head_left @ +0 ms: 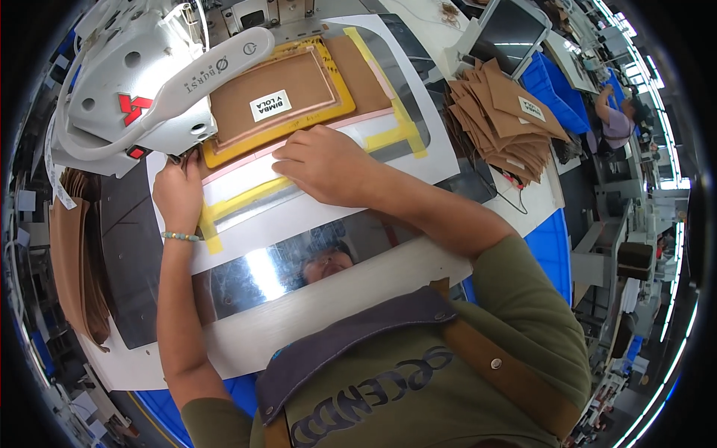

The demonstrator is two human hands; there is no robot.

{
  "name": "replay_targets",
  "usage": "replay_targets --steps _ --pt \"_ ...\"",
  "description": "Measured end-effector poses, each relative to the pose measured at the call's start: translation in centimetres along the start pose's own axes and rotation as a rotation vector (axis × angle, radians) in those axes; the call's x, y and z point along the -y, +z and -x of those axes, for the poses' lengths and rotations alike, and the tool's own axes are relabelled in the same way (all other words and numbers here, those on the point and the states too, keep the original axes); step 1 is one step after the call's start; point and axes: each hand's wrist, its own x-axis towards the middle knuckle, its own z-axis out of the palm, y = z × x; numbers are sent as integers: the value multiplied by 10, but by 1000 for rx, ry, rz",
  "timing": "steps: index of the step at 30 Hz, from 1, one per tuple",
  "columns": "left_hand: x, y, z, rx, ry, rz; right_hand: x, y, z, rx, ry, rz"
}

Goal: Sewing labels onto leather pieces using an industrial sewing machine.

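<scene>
A flat brown panel (pixel 364 82) lies under a yellow rectangular frame (pixel 340 82), on a white sheet (pixel 441 142) edged with yellow tape. My left hand (pixel 178 196), with a beaded bracelet at the wrist, pinches at the panel's near left corner, close under the sewing machine head (pixel 127 97). The fingertips there are partly hidden. My right hand (pixel 328 166) is closed, its fingers bent together against the pink strip (pixel 258 160) along the panel's near edge. What lies between those fingers does not show. A white label (pixel 270 106) sits inside the yellow frame.
Stacked brown pieces (pixel 504 119) lie at the right, beside a screen (pixel 511 37) and a blue bin (pixel 553 89). More brown panels (pixel 78 269) hang or stand at the left. A shiny plate (pixel 254 272) lies nearest me. Another person (pixel 618 119) is far right.
</scene>
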Motion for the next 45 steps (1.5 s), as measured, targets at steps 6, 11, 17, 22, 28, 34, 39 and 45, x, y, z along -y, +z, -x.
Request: replay_targets --steps 6,11,17,22,28,34,39,45 --pt "15 -12 -9 164 -27 424 -1 3 2 -13 3 -19" --pt "45 -39 5 224 -82 627 1 4 -3 -29 -34 -9" --pt "117 -144 90 435 -311 682 -12 1 -2 -46 -113 -9" --pt "171 -229 191 394 -615 680 -12 -18 -18 68 14 -225" --pt "188 -222 213 -120 -844 714 -4 -6 -17 14 94 -289" --pt "181 -191 244 -479 -696 873 3 2 -19 -45 111 -342" --pt "216 -229 374 -696 -750 979 5 0 -20 -92 154 -376" --pt "233 -227 583 -807 -1003 810 0 4 -18 -104 155 -438"
